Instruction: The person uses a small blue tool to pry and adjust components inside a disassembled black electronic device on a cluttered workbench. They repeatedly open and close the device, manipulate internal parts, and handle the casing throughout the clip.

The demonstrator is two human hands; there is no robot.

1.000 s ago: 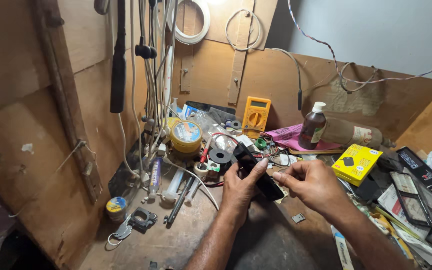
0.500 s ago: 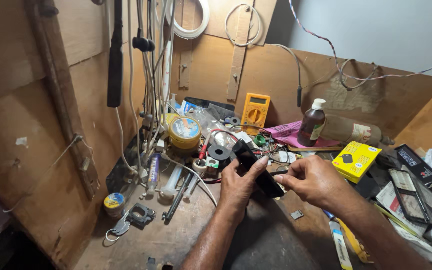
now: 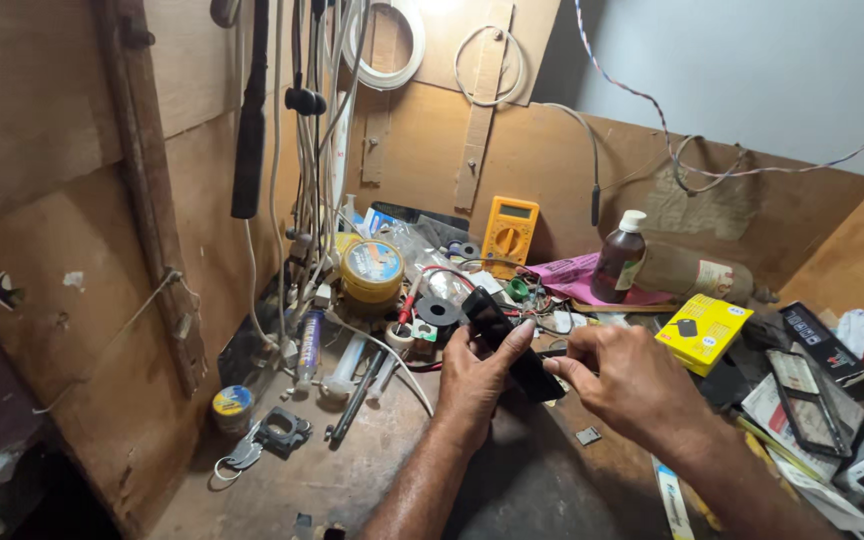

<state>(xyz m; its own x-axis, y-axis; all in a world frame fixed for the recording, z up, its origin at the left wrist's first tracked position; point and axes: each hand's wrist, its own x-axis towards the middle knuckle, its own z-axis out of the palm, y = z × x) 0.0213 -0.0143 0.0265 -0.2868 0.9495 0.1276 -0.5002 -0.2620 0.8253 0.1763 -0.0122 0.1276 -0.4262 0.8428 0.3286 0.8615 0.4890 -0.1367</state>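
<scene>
Both hands work over a cluttered wooden workbench (image 3: 282,480), holding one item between them: a slim black rectangular device, phone-like in shape (image 3: 512,345).

Left hand (image 3: 477,375): closed around the device's lower-left side, thumb laid along the front face, fingers wrapped behind. This is the main grip and it carries the weight.

Right hand (image 3: 627,385): pinched shut at the device's lower-right end, index and thumb meeting at the edge. Whether the fingertips clamp the device itself or some small part on it cannot be told.

Key geometry: the device's long axis runs diagonally, upper-left end pointing away toward the back wall, lower-right end toward the right hand. It is held above the bench, not resting on it. The left hand sits at mid-body, the right only at the near end.

Surroundings:
- yellow digital multimeter (image 3: 510,228) leaning on the back wall, well apart
- round yellow-lidded tin (image 3: 370,268) left of the hands
- brown bottle with white cap (image 3: 619,258) behind the right hand
- flat yellow cardboard box (image 3: 702,332) just right of the right hand
- small grey square chip (image 3: 587,436) lying on the bench below the right hand, not touched
</scene>
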